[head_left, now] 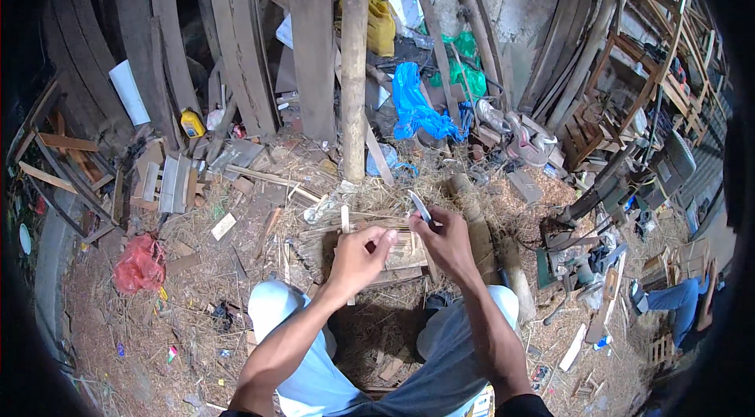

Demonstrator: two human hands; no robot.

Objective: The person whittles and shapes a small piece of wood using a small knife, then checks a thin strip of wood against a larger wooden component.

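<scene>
Leaning against the wall, long grey wooden planks [236, 32] hem in a straw-littered dirt floor [197, 315], leaving open room only at the knees. There the left hand [358, 256] pinches a thin pale bamboo sliver [344, 220] upright over a bundle of split bamboo strips [393, 240], seemingly steadying it for cutting. The right hand [448, 240] grips a small grey-bladed knife [419, 205], just beside.

Soft, even daylight without hard shadows; detail sharpest around the fingers [383, 238]; planks [236, 32] far above them bow strongly; beyond, the circular fisheye rim falls to black vignette, slightly blurred.
</scene>
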